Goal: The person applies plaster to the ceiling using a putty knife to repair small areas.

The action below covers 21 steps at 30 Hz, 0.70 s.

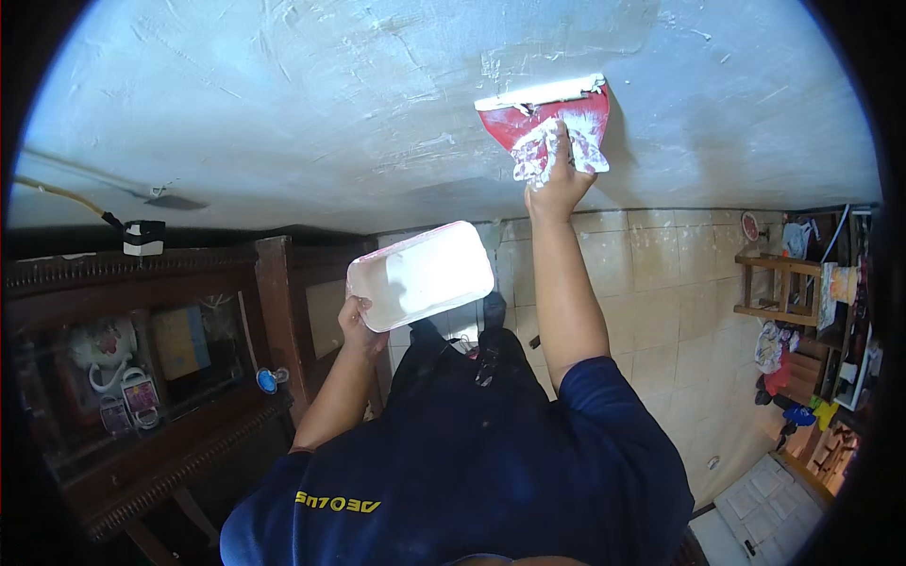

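My right hand (557, 179) is closed round a red putty spreader (504, 124), up against the pale bluish wall (311, 104). Thick white putty (547, 93) lies along the spreader's far edge, and more is smeared over its lower part and my fingers. Lower and to the left, my left hand (357, 325) grips a shallow white plastic tray (477, 289) with rounded corners by its near left corner. The tray is tilted, its inside showing white; how much putty is in it I cannot tell. Streaks and ridges cover the wall around the spreader.
A dark wooden cabinet (269, 311) with glass panes stands close on my left. Above it, a yellow cable (58, 191) runs to a black-and-white fitting (143, 238). Beige tiles (651, 283) lie below; a wooden chair (779, 288) and clutter stand far right.
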Motion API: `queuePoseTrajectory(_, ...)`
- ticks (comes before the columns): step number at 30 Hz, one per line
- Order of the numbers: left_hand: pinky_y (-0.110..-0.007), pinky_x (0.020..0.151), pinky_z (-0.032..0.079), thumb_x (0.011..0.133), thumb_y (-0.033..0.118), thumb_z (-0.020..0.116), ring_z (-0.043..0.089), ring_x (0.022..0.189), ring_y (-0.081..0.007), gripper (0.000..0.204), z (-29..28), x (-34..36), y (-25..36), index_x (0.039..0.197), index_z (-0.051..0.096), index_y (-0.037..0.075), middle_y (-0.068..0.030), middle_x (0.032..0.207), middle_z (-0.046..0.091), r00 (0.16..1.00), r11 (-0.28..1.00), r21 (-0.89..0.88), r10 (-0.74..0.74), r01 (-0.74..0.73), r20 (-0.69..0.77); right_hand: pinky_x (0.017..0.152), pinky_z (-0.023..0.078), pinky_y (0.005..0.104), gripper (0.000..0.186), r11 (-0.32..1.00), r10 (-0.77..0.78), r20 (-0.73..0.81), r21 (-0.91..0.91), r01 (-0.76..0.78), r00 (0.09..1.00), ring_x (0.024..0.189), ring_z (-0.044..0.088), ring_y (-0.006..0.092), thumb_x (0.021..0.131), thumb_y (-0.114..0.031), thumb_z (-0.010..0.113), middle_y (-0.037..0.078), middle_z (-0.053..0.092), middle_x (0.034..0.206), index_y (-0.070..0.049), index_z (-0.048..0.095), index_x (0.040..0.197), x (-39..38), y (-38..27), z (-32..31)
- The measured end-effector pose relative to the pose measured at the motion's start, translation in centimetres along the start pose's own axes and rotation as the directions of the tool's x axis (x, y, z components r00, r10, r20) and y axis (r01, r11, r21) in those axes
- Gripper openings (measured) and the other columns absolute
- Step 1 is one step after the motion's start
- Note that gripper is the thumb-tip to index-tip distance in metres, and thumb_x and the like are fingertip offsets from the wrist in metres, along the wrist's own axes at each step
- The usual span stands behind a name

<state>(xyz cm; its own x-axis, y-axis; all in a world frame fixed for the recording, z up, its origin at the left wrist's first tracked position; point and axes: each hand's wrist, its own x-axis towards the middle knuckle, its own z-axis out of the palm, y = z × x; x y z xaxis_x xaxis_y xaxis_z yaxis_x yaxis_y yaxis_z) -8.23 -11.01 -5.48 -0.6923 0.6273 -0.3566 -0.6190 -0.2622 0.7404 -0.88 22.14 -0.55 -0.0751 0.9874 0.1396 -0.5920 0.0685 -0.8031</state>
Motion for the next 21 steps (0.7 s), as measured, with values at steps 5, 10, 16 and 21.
queuePoseTrajectory(5,-0.04,0.097,0.045,0.072,0.018,0.048,0.057,0.109,-0.0277,0.058,0.5,-0.1,-0.3,0.128,0.048,0.004,-0.0127,0.117,0.057,0.997,0.999,-0.025,-0.031,0.029,-0.073,0.074,0.049,0.0297,0.012,0.985,0.003,-0.084,0.172,0.012,0.996,0.084,0.06,0.012,0.09,-0.003,0.066,0.006,0.065,0.095,0.003,0.061,0.099,-0.7,-1.4,1.8)
queuePoseTrajectory(10,-0.043,0.099,0.044,0.075,0.026,0.053,0.058,0.113,-0.0298,0.062,0.0,0.1,-1.7,0.131,0.049,0.0,-0.0148,0.123,0.059,1.0,0.999,0.041,-0.02,0.019,0.016,0.078,0.05,0.0325,0.029,0.974,-0.015,-0.026,0.224,0.02,1.0,0.095,0.06,0.0153,0.089,-0.007,0.066,0.007,0.062,0.108,0.0,0.056,0.115,-0.2,-0.3,2.1)
queuePoseTrajectory(16,-0.044,0.1,0.044,0.073,0.027,0.054,0.057,0.114,-0.0301,0.064,2.0,-1.0,-0.8,0.132,0.049,0.001,-0.015,0.123,0.059,0.996,0.997,0.044,-0.059,0.057,0.061,0.079,0.051,0.03,0.03,0.979,0.039,-0.011,0.202,-0.036,0.999,0.095,0.061,0.014,0.09,-0.01,0.067,0.008,0.063,0.11,0.003,0.057,0.115,-0.6,-2.6,3.5)
queuePoseTrajectory(21,-0.043,0.099,0.045,0.075,0.027,0.056,0.058,0.113,-0.0302,0.064,1.2,-1.2,-0.4,0.132,0.049,0.0,-0.015,0.122,0.059,0.999,1.0,0.019,0.022,-0.023,0.047,0.08,0.051,0.0325,0.03,0.982,0.076,0.014,0.173,-0.078,0.997,0.098,0.06,0.0143,0.092,-0.012,0.065,0.006,0.061,0.112,-0.002,0.054,0.118,-2.2,0.4,0.3)
